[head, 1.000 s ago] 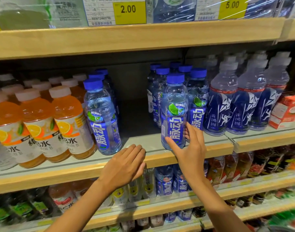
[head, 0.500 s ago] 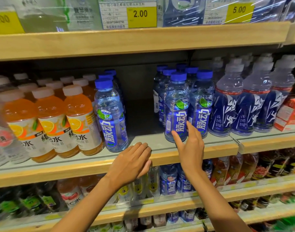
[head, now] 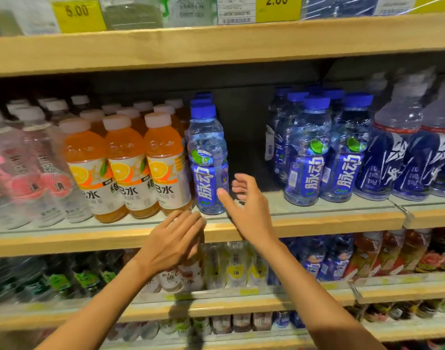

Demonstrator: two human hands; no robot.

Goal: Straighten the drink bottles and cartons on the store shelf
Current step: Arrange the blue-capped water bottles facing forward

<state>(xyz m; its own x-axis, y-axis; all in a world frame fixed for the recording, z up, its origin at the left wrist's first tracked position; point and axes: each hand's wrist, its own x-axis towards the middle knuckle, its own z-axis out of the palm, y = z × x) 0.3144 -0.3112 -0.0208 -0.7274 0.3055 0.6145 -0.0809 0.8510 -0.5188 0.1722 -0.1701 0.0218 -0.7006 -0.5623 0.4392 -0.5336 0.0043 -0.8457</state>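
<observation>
The fingers [head: 241, 184] of the right hand [head: 251, 210] were spread and loosely bent, holding nothing. Its thumb [head: 222, 194] lay at the lower right side of the blue-capped clear plastic bottle [head: 207, 157]; whether it actually touched the bottle could not be told. The fingers [head: 188, 219] of the left hand [head: 170, 245] were straight and close together, palm down, holding nothing. Their tips were at the front lip of the light wooden shelf [head: 330, 221], just below the bottle.

The bottle stood upright at the front of the middle shelf, label forward, at the head of a row of like bottles. The orange drink bottles with white caps [head: 163, 162] stood just beside it on its left. A dark gap separated it from the group of matching blue-capped bottles [head: 306, 152] on its right.

The blue label bore the white characters "脉动", read downward, beneath a green lime graphic and a small "3D" mark. The orange bottles' labels showed an orange slice and the character "水". Above the upper shelf, a yellow price tag [head: 77, 12] read "5.00" and a second yellow tag [head: 277, 2] read "2.00".
</observation>
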